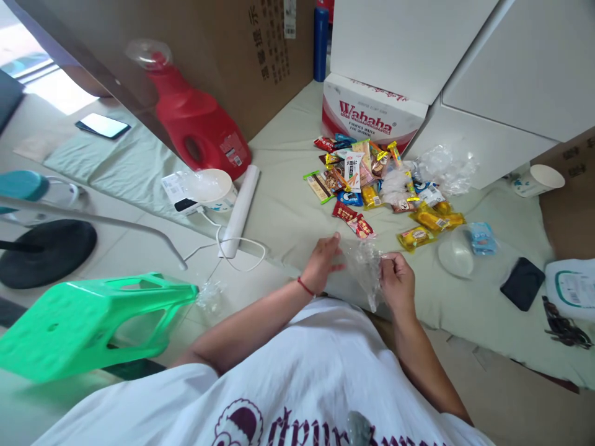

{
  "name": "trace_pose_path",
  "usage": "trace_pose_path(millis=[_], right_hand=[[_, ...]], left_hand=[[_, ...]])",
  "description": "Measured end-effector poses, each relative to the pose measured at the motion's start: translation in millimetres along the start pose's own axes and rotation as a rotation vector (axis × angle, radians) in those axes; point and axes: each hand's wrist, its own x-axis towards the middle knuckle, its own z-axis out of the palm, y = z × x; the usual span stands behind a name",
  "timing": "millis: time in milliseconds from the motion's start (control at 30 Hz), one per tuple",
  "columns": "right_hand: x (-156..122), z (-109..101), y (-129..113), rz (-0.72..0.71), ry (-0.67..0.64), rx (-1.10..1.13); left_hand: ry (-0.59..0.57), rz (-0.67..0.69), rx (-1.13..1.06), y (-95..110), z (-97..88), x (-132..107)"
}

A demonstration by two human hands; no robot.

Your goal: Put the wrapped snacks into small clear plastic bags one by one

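Note:
My right hand [398, 284] pinches the edge of a crumpled clear plastic bag [365, 266], which hangs in front of my shirt. At the bag's other side, my left hand [321, 263] has its fingers apart and appears to hold nothing; whether its fingertips touch the film is hard to tell. Just beyond the bag lie two red-wrapped snacks [353, 220]. Behind them spreads a pile of small packaged snacks [356, 173]. Several yellow-wrapped snacks [434, 223] lie to the right, in front of crumpled clear plastic [449, 168].
A Wahaha carton [372, 111] stands behind the pile. On the left are a red jug [199, 121], a white roll [239, 210], a paper cup [218, 191], a white cable [242, 240] and a green stool [93, 316]. A black pouch-like item [523, 284] lies at right.

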Motion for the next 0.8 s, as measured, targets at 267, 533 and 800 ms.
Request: trace_pose_path(millis=[267, 533, 800], right_hand=[[-17.4, 38.4, -14.1, 0.016, -0.031, 0.043], [20.3, -19.3, 0.9, 0.431, -0.176, 0.39], [33.9, -51.5, 33.0, 0.389, -0.172, 0.39]], left_hand=[[0.006, -0.093, 0.064, -13.1, 3.2, -29.4], [-0.032, -0.177, 0.003, 5.3, -34.6, 13.3], [-0.135, -0.176, 0.072, 14.5, -53.8, 24.2]])
